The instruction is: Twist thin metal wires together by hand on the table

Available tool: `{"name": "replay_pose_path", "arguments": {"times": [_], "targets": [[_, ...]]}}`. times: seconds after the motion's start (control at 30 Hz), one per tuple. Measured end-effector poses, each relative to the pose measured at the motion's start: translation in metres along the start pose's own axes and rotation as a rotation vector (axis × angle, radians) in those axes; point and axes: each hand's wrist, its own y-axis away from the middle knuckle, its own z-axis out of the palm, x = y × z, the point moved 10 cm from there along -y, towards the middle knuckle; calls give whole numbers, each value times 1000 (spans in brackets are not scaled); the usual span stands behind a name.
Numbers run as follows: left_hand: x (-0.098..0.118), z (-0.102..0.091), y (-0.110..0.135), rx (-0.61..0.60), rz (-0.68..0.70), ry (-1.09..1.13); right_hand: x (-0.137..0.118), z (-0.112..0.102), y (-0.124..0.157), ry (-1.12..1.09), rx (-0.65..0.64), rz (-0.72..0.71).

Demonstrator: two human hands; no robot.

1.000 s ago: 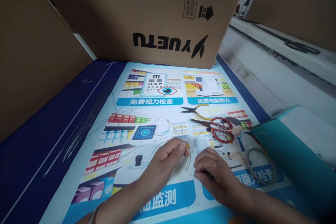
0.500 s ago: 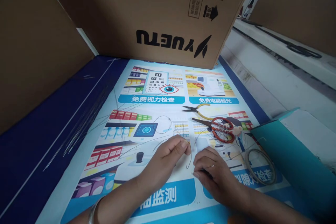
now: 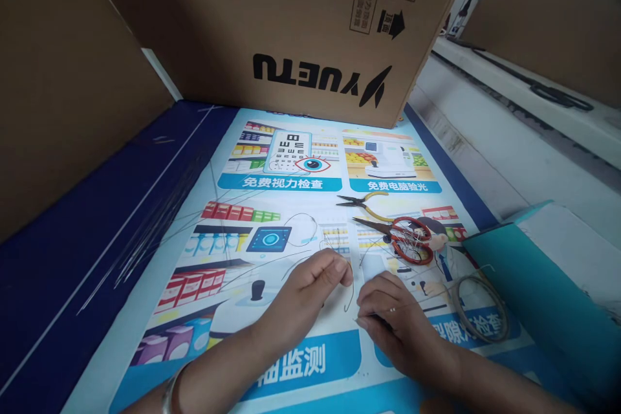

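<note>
My left hand [image 3: 317,281] is closed in a pinch on a thin wire [image 3: 352,291], whose hooked lower end hangs below the fingertips. Close by on the right, my right hand [image 3: 391,314] is also closed, thumb against curled fingers, on another fine wire [image 3: 444,295] that runs out rightward past the knuckles. The tips of both hands are apart. Just beyond them lie red-handled scissors [image 3: 410,239] with thin wire pieces over the handles, and small yellow-handled pliers [image 3: 366,204]. A coil of wire [image 3: 458,310] rests right of my right hand.
Long loose wires [image 3: 140,239] spread over the left side of the printed table cover [image 3: 354,174]. A large cardboard box [image 3: 310,26] stands at the back, with another cardboard panel [image 3: 63,90] on the left. At the right edge is a teal box [image 3: 543,278].
The far end of the wire from my right hand has dipped slightly. Both hands stay in nearly the same place and keep their pinch.
</note>
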Motion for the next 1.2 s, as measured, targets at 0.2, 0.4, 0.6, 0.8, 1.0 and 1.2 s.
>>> {"name": "replay_pose_path", "arguments": {"times": [0.2,0.4,0.6,0.8,1.0,1.2], "targets": [[8,9,-1,-215,44,-297,4,-2,3,-23,10,17],[14,35,15,-443,175,-665,7,-5,5,-31,24,7],[8,46,18,-432,234,-823,7,-6,6,-38,28,-3],[8,54,19,-434,265,-922,7,-7,6,-43,34,-8],[3,58,20,-403,320,-996,5,-10,5,-66,57,-6],[2,59,20,-368,323,-991,9,-18,5,-179,101,47]]}}
